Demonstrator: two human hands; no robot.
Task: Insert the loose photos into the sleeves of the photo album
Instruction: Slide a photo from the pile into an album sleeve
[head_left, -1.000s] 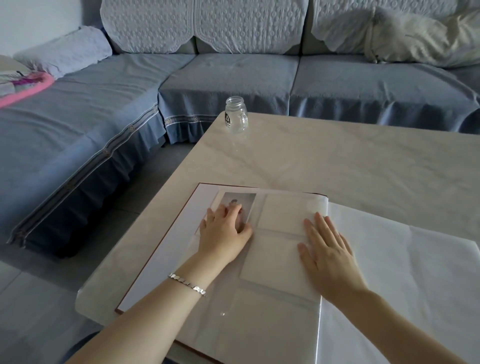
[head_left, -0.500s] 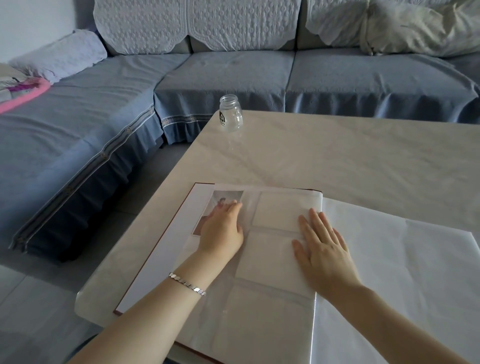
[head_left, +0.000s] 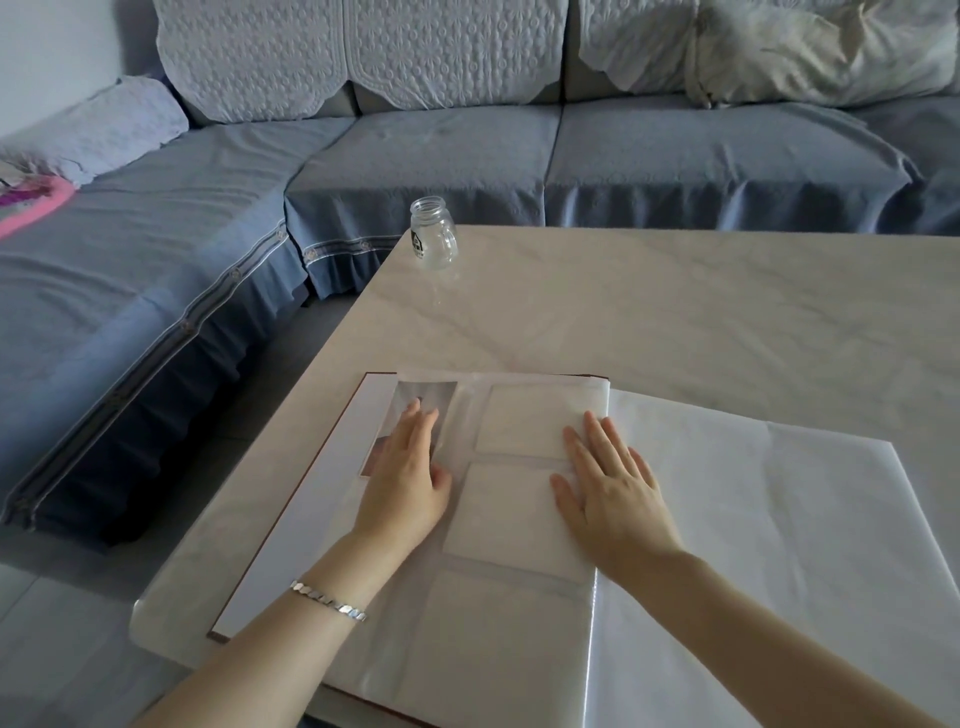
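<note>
Photo (head_left: 434, 395) sits at the 11 o'clock corner of the open album (head_left: 291, 525), its lower part under the left hand (head_left: 402, 483). Grip apart, fingers straight, pressing flat on the photo. Empty sleeves (head_left: 519, 421) at its 3 o'clock. Right hand (head_left: 610, 493) flat on the page, grip apart. Photo probably light, thin, bendy and slick against plastic; push it by the edges. Can't tell how far it's in. Album's near edge cut off.

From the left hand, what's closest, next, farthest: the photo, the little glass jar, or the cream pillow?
1. Printed photo, beneath the left hand.
2. Clear glass jar, at the table far corner.
3. Cream pillow, on the sofa back, far right.
</note>
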